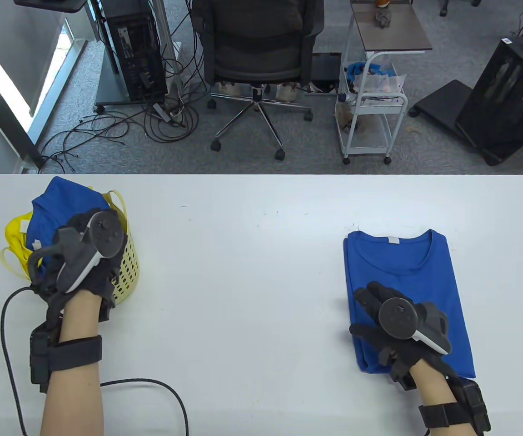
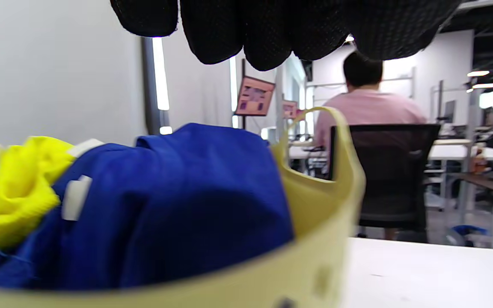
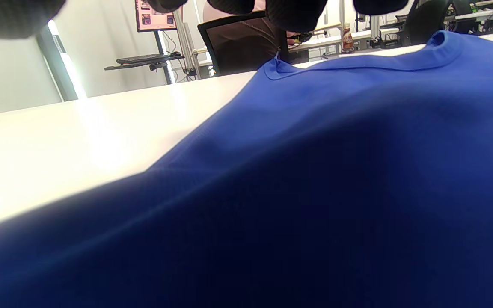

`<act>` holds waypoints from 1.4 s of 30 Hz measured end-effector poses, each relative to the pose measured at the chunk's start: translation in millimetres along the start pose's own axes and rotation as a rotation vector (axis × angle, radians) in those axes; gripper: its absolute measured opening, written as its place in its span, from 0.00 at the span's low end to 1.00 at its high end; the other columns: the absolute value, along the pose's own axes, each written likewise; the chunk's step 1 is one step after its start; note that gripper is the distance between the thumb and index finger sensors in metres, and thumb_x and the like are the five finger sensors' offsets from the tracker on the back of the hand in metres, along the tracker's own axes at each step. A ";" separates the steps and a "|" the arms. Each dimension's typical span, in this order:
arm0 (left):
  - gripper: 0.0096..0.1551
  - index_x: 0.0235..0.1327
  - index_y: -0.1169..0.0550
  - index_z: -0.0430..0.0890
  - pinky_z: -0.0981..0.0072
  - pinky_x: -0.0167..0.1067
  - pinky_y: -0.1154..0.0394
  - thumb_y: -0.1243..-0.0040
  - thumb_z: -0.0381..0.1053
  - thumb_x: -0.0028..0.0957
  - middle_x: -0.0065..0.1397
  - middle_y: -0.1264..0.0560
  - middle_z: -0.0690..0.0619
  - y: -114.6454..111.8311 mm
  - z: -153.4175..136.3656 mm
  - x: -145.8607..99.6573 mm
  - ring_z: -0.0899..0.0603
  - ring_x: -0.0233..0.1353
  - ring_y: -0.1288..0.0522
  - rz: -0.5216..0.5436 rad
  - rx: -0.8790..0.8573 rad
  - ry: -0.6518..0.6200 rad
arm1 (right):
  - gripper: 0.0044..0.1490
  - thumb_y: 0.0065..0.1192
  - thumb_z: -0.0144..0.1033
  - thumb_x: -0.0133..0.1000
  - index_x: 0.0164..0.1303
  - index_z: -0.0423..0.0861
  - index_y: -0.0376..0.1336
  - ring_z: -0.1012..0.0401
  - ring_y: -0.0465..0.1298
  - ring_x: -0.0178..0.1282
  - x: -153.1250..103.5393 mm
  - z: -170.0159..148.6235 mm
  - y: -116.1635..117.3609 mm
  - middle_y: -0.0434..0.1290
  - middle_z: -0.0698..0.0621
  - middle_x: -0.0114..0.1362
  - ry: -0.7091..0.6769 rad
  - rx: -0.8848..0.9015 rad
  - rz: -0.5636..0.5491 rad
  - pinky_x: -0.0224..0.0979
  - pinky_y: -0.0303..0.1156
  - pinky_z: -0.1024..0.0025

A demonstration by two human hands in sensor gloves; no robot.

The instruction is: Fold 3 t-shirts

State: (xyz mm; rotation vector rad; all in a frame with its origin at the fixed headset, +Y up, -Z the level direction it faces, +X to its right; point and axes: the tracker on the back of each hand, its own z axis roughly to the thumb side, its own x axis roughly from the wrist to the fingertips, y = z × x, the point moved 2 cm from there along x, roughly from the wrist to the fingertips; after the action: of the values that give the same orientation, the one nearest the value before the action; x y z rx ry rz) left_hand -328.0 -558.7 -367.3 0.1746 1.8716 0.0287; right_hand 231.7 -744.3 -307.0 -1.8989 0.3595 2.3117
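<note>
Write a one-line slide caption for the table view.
Right hand flat on a folded blue t-shirt; left hand over a yellow basket of unfolded shirts.

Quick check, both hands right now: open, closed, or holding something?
Left hand: over the basket of shirts, grip cannot be told.
Right hand: open, fingers spread flat on the folded blue t-shirt.

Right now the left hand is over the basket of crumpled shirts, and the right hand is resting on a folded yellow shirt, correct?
Not quite: the folded shirt under the right hand is blue, not yellow, as the table view shows. The rest holds: the left hand is over the basket, which holds a crumpled blue shirt and a yellow shirt.
</note>
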 end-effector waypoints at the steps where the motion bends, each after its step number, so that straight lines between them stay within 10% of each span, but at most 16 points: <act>1: 0.34 0.69 0.33 0.61 0.47 0.76 0.37 0.42 0.60 0.47 0.77 0.32 0.56 -1.1 -7.1 7.4 0.44 0.78 0.35 -0.019 0.030 0.021 | 0.48 0.61 0.62 0.44 0.73 0.59 0.49 0.40 0.55 0.81 0.4 -2.0 1.2 0.47 0.48 0.83 0.009 0.003 0.008 0.77 0.52 0.29; 20: 0.44 0.75 0.49 0.67 0.42 0.82 0.50 0.40 0.62 0.48 0.85 0.53 0.55 -73.3 -51.1 67.1 0.42 0.84 0.54 -0.454 0.240 0.171 | 0.48 0.61 0.62 0.44 0.73 0.60 0.48 0.40 0.55 0.81 9.3 -13.3 21.6 0.46 0.49 0.84 0.064 0.003 0.117 0.77 0.51 0.29; 42: 0.22 0.57 0.31 0.64 0.43 0.78 0.39 0.40 0.53 0.50 0.81 0.40 0.56 -74.1 -59.3 64.4 0.44 0.82 0.42 -0.331 0.182 0.113 | 0.47 0.61 0.61 0.45 0.73 0.59 0.49 0.39 0.53 0.82 10.5 -14.0 25.4 0.44 0.48 0.84 0.066 0.006 0.168 0.78 0.49 0.28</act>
State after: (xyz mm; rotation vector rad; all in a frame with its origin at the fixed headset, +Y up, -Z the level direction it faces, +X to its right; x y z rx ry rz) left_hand -411.0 -619.2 -418.2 -0.0143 1.9946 -0.3664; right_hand 236.5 -773.0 -317.2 -2.0173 0.5533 2.3497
